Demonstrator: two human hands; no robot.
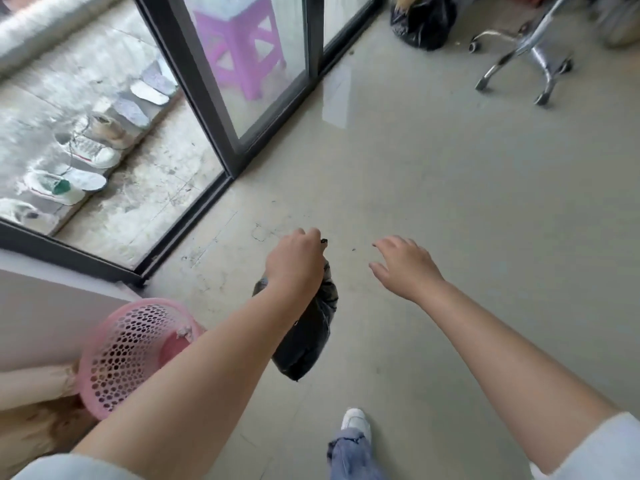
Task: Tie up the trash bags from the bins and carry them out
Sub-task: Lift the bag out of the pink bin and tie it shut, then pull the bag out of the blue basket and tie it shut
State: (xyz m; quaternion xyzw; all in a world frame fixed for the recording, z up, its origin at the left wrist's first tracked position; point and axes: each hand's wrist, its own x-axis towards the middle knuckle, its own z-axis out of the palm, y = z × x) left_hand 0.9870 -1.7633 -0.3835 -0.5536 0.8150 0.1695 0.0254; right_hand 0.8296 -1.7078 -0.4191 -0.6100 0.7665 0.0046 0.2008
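— Bag (pixel 304 334) first: where is it?
— Hanging from the left hand (pixel 294 261), fingers curled round its gathered neck, above the floor beside the pink bin (pixel 131 355).
— Right hand (pixel 401 265)?
— Spread, holding nothing. Carrying looks underway; next probably collect the second bag (pixel 424 22) near the chair.

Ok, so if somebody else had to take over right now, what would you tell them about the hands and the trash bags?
Left hand: grips the gathered neck of a small black trash bag, which hangs above the floor.
Right hand: open, holding nothing.
Pink bin: beside the left arm, tipped, no bag in it.
Second black bag: on the floor far ahead, near the chair base.
Done: the small bag is out of the bin.
Left: I cannot tell if it is knotted. Carry it out, and fetch the other bag.
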